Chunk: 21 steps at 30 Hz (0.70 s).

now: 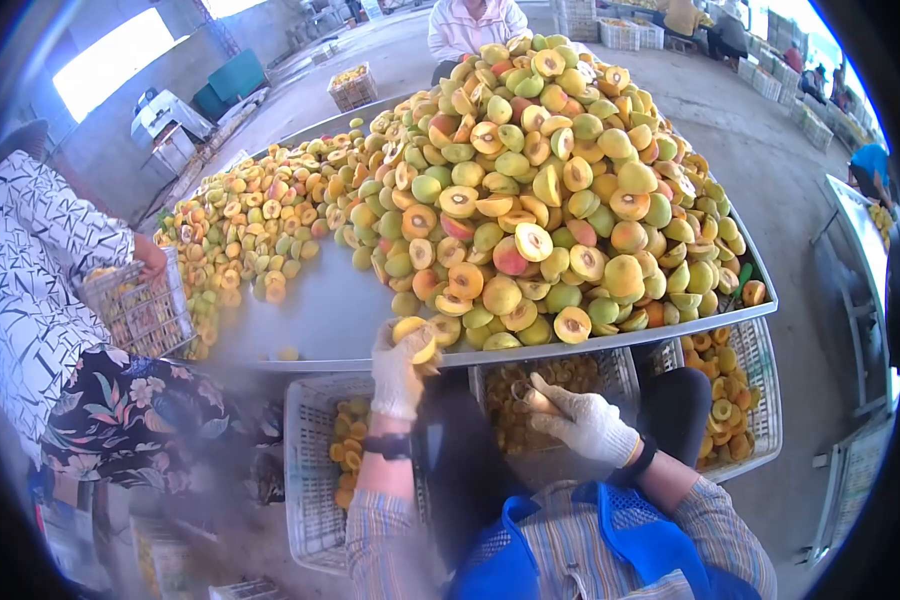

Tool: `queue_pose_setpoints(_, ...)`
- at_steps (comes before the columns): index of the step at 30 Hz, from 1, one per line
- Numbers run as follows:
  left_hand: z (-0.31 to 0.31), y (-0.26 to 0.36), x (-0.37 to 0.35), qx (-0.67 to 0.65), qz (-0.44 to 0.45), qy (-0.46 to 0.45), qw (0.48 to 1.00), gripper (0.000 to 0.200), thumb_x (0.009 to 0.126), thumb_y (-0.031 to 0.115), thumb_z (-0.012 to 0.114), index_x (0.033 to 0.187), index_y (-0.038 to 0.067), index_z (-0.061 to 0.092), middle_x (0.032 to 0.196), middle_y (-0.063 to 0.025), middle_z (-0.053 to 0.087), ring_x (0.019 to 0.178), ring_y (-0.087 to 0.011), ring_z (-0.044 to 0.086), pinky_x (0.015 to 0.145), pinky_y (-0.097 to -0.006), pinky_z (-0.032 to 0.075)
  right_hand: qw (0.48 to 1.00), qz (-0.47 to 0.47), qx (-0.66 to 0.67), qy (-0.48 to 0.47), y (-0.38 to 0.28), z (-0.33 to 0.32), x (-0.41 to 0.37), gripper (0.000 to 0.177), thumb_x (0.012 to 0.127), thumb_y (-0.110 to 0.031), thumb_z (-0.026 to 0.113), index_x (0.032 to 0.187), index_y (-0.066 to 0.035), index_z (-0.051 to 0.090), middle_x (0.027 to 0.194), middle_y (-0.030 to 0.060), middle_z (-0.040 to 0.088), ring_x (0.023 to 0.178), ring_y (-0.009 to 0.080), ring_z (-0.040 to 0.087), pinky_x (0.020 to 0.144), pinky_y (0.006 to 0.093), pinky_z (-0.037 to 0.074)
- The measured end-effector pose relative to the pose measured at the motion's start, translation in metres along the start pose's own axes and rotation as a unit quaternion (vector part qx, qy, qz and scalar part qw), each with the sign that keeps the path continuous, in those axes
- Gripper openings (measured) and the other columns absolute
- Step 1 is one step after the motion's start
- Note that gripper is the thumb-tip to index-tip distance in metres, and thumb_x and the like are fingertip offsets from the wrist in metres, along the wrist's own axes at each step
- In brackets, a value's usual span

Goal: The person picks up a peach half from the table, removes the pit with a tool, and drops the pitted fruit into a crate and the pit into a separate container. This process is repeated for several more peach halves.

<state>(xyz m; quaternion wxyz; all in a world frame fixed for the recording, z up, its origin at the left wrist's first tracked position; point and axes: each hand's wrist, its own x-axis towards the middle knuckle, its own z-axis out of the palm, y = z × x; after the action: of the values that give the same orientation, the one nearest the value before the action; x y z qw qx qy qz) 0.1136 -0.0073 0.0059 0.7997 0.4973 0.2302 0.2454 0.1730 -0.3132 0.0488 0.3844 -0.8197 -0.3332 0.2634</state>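
My left hand (400,375), in a pale work glove, is closed around yellow peach halves (410,328) at the near edge of the metal table (370,362). My right hand (582,425), gloved too, is closed on a small tool with a pale handle (542,400); its working end is hard to make out. Under that hand, between my knees, a crate (620,375) holds brownish bits, perhaps pits. In front of both hands rises a big heap of halved peaches (530,205), many with cut faces showing.
White plastic crates with peach halves stand left (310,480) and right (765,390) of my legs. A person (55,250) at the left holds a crate (140,305) against the table. Another person (475,25) sits behind the heap. A second metal table (860,240) stands at right.
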Motion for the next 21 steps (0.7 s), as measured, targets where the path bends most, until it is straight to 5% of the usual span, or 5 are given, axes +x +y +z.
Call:
queue_pose_setpoints(4,0.057,-0.006,-0.069,-0.129,-0.031,-0.057,0.99,0.043,0.097,0.03,0.064,0.131,0.006,0.056,0.102,-0.0184,0.069,0.074,-0.0258,0.07,0.057,-0.0317,0.057,0.999,-0.011,0.027,0.023,-0.029,0.002,-0.011,0.063,0.096,-0.044,0.062,0.15,-0.018,0.045,0.108,0.0198,0.071,0.097,0.0378,0.069,0.083,0.0414,0.055)
queue_pose_setpoints(7,0.079,-0.015,-0.099,-0.221,-0.082,-0.044,0.971,0.052,0.104,0.047,0.047,0.131,0.003,0.055,0.115,-0.0145,0.067,0.101,-0.0258,0.068,0.075,-0.0366,0.06,0.997,-0.036,0.025,0.066,-0.024,0.011,-0.017,0.06,0.097,-0.048,0.059,0.149,-0.019,0.047,0.101,0.0204,0.071,0.09,0.039,0.07,0.076,0.0431,0.056)
queue_pose_setpoints(11,0.092,-0.039,-0.118,-0.109,0.002,-0.013,0.994,0.042,0.107,0.039,0.044,0.127,0.004,0.057,0.119,-0.0155,0.066,0.111,-0.027,0.063,0.095,-0.0402,0.054,0.993,-0.057,0.008,0.102,-0.008,0.016,-0.024,0.059,0.098,-0.051,0.056,0.147,-0.02,0.049,0.093,0.0215,0.071,0.082,0.0407,0.07,0.07,0.0457,0.056)
queue_pose_setpoints(17,0.106,-0.034,-0.13,-0.244,-0.079,-0.028,0.966,0.038,0.105,0.032,0.045,0.125,0.001,0.057,0.116,-0.0177,0.065,0.11,-0.0294,0.063,0.096,-0.0407,0.052,0.996,-0.007,-0.002,0.091,-0.015,0.008,-0.033,0.054,0.099,-0.05,0.055,0.143,-0.02,0.053,0.086,0.0226,0.07,0.079,0.0407,0.07,0.067,0.0466,0.056)
queue_pose_setpoints(21,0.106,-0.044,-0.135,-0.164,-0.02,-0.045,0.985,0.038,0.104,0.03,0.046,0.12,-0.001,0.059,0.112,-0.0183,0.065,0.105,-0.0297,0.063,0.095,-0.04,0.052,0.997,-0.005,0.005,0.083,-0.003,0.019,-0.032,0.051,0.099,-0.049,0.055,0.139,-0.017,0.056,0.083,0.0231,0.069,0.077,0.0402,0.07,0.066,0.047,0.056)
